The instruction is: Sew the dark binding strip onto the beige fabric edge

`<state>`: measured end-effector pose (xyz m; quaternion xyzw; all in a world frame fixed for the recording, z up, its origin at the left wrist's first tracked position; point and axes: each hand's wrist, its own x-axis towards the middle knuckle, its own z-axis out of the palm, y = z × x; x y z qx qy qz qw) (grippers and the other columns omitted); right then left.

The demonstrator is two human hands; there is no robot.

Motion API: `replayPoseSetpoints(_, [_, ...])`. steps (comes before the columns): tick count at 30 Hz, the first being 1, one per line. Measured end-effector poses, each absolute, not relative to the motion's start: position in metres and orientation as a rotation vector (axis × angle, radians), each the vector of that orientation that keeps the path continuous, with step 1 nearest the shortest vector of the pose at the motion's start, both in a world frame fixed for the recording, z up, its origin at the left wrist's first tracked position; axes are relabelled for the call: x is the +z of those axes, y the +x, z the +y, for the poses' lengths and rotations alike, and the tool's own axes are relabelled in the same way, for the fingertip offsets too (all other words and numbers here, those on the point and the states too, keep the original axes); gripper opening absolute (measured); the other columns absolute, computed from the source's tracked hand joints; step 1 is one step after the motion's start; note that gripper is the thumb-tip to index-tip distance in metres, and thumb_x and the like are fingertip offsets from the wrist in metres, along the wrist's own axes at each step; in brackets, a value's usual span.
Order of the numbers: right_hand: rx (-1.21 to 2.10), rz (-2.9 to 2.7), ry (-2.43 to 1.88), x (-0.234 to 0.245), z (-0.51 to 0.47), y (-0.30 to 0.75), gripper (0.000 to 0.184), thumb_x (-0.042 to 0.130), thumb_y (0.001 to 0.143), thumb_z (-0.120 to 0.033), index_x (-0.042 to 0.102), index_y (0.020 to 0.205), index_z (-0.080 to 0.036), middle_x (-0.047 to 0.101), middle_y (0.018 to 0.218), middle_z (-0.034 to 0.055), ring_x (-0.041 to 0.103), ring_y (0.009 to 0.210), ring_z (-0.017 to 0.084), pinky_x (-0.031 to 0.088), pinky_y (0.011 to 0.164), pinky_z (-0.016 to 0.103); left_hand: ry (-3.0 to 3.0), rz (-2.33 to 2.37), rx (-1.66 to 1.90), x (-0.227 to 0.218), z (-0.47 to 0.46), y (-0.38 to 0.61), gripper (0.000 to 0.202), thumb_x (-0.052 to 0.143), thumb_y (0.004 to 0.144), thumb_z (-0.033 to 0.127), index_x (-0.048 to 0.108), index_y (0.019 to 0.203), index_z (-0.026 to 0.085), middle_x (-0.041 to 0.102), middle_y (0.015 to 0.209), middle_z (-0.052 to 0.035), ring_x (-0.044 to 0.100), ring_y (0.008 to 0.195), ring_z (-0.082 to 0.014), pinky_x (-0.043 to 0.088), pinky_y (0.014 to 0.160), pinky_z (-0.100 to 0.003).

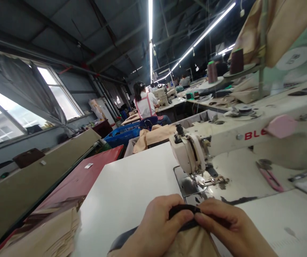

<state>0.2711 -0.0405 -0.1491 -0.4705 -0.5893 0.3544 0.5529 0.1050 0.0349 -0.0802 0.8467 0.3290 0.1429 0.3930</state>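
Both of my hands pinch the dark edge band of a tan fabric piece (pixel 194 241) low in the view, just in front of a white sewing machine (pixel 189 151). My left hand (pixel 161 225) is closed, its thumb lying along the band and its fingers beneath. Right beside it, my right hand (pixel 228 221) grips the band's end between thumb and fingertips. The needle area and metal presser parts (pixel 203 180) stand a little beyond my fingertips, apart from the cloth. My wrists and the lower edge of the view cut off the rest of the fabric.
A white tabletop (pixel 132 182) extends left of the machine. Stacked tan fabric pieces (pixel 43 228) lie at lower left, by a red surface (pixel 94 167). Pink-handled thread snips (pixel 271 176) rest on the machine bed. Beyond are a blue crate (pixel 123 134) and a seated person (pixel 146 103).
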Motion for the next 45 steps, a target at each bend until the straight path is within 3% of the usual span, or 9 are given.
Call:
replayPoseSetpoints(6, [1.098,-1.229,-1.105,-0.148,-0.034,0.278,0.025,0.06,0.083,-0.044,0.069,0.093,-0.023,0.069,0.089,0.0033,0.064,0.085,0.022,0.052,0.073,0.028,2.089,0.915,0.458,-0.085,0.033,0.118,0.021,0.057,0.08,0.023,0.053,0.061,0.014,0.042,0.061,0.0043,0.042,0.065,-0.01,0.03,0.057,-0.018])
replayPoseSetpoints(10, [0.874,-1.341,-1.195,-0.142,-0.032,0.279,0.028,0.052,0.089,-0.043,0.068,0.077,-0.023,0.067,0.075,-0.0006,0.062,0.074,0.018,0.049,0.068,0.023,2.058,0.856,0.42,-0.084,0.034,0.12,0.022,0.057,0.081,0.027,0.054,0.064,0.014,0.043,0.061,0.0039,0.04,0.063,-0.0099,0.03,0.057,-0.019])
replayPoseSetpoints(14, [0.51,-1.595,-1.121,-0.144,-0.037,0.283,0.016,0.052,0.091,-0.024,0.065,0.097,-0.03,0.066,0.08,-0.0038,0.063,0.073,0.013,0.048,0.066,0.018,1.799,0.692,0.325,-0.082,0.036,0.116,0.027,0.051,0.085,0.033,0.053,0.067,0.013,0.042,0.063,0.0028,0.037,0.063,-0.0095,0.03,0.057,-0.019])
replayPoseSetpoints(17, [0.273,-1.73,-1.042,-0.145,-0.038,0.284,0.029,0.053,0.088,-0.015,0.06,0.112,-0.032,0.067,0.086,-0.0029,0.063,0.074,0.012,0.049,0.067,0.017,1.782,0.756,0.431,-0.089,0.034,0.113,0.024,0.055,0.08,0.034,0.054,0.068,0.013,0.046,0.065,0.001,0.042,0.065,-0.0119,0.034,0.06,-0.02])
replayPoseSetpoints(24, [0.848,-1.301,-1.19,-0.145,-0.04,0.276,0.019,0.052,0.091,-0.036,0.069,0.091,-0.026,0.069,0.085,-0.0012,0.066,0.077,0.015,0.053,0.069,0.018,2.484,0.766,0.639,-0.106,0.031,0.114,0.024,0.047,0.086,0.027,0.055,0.066,0.017,0.052,0.064,-0.0008,0.047,0.062,-0.0142,0.034,0.062,-0.025])
replayPoseSetpoints(30, [0.075,-1.711,-1.181,-0.157,-0.04,0.275,0.027,0.05,0.089,-0.013,0.056,0.111,-0.027,0.066,0.084,-0.0008,0.063,0.073,0.012,0.052,0.066,0.017,1.905,0.892,0.466,-0.096,0.034,0.114,0.012,0.056,0.077,0.021,0.051,0.068,0.015,0.045,0.061,0.0032,0.041,0.06,-0.0101,0.03,0.054,-0.019])
replayPoseSetpoints(37, [-0.285,-1.91,-1.218,-0.177,-0.049,0.296,0.035,0.048,0.092,-0.022,0.05,0.126,-0.025,0.061,0.114,0.0072,0.058,0.105,0.02,0.05,0.091,0.029,1.459,0.765,0.483,-0.105,0.052,0.124,0.024,0.065,0.067,0.031,0.049,0.066,0.012,0.047,0.06,0.0001,0.039,0.057,-0.0096,0.028,0.053,-0.02])
replayPoseSetpoints(41, [-0.408,-2.185,-1.066,-0.18,-0.034,0.324,0.033,0.036,0.097,-0.016,0.051,0.126,-0.017,0.061,0.119,0.0067,0.048,0.118,0.018,0.038,0.103,0.03,1.814,0.84,0.483,-0.13,0.068,0.148,0.014,0.056,0.073,0.023,0.048,0.064,0.014,0.046,0.06,0.0015,0.041,0.059,-0.0103,0.031,0.055,-0.02])
replayPoseSetpoints(45, [-0.276,-2.266,-1.129,-0.19,-0.009,0.337,0.036,0.025,0.097,-0.011,0.057,0.115,-0.01,0.065,0.111,0.0104,0.057,0.108,0.012,0.045,0.095,0.021,2.231,0.993,0.522,-0.161,0.083,0.17,0.013,0.055,0.071,0.012,0.048,0.06,0.016,0.048,0.061,0.0032,0.041,0.06,-0.0109,0.026,0.057,-0.023])
